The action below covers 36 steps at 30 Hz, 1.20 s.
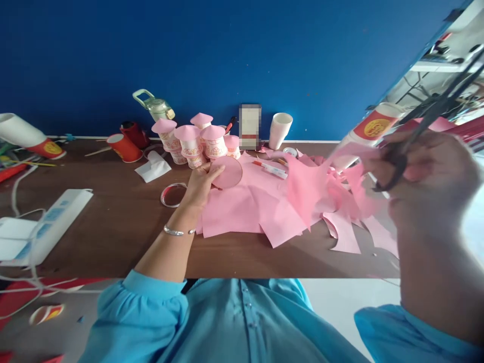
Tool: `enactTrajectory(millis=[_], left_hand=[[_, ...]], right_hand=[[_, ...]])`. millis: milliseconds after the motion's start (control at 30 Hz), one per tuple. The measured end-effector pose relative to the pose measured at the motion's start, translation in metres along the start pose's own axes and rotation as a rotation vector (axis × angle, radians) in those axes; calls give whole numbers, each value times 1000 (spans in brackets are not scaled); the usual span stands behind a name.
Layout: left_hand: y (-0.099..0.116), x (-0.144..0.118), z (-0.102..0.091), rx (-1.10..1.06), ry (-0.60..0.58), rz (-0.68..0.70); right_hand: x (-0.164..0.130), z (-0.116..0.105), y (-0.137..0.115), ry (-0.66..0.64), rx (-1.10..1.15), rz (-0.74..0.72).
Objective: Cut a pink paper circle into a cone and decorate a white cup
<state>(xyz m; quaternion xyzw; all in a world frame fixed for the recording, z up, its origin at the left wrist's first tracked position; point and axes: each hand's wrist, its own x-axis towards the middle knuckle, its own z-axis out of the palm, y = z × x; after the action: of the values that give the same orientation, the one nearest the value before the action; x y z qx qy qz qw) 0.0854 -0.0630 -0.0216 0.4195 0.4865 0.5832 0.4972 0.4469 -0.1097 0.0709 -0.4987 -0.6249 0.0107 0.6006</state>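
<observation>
My left hand (201,182) pinches a round disc of pink paper (227,172) by its left edge, over the pink sheets. Raised at the right and smeared by motion, my right hand (427,166) is closed round dark-handled scissors (440,111), their blades pointing up and away. Its fingertips also seem to hold a torn-looking pink paper scrap (308,186) that hangs over the pile. Pink sheets (230,212) lie flat below, with a marker pen (270,169) on top. Behind my left hand stand several paper-cup towers (188,143) with pink cone roofs.
A roll of tape (174,195) and white tissue (153,167) lie left of my hand. Farther left are a red cup (124,147) and a power strip (56,227). A white cup stack (280,130) stands by the blue wall. Cut pink offcuts (342,233) cover the table's right side.
</observation>
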Motion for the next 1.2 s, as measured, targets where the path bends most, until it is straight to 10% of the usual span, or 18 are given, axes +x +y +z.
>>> enactTrajectory(millis=[300, 500, 700, 900, 1200], left_hand=[[-6, 3, 1, 48, 11, -6], [-17, 10, 1, 65, 37, -12], [-20, 11, 2, 61, 24, 1], [-18, 15, -2, -32, 130, 10], [-14, 24, -11, -244, 300, 99]], right_hand=[[-33, -37, 72, -221, -497, 273], [-33, -64, 90, 41, -297, 484], [-4, -67, 28, 162, 129, 370], [8, -49, -46, -124, 282, 239], [30, 31, -69, -224, 668, 11]])
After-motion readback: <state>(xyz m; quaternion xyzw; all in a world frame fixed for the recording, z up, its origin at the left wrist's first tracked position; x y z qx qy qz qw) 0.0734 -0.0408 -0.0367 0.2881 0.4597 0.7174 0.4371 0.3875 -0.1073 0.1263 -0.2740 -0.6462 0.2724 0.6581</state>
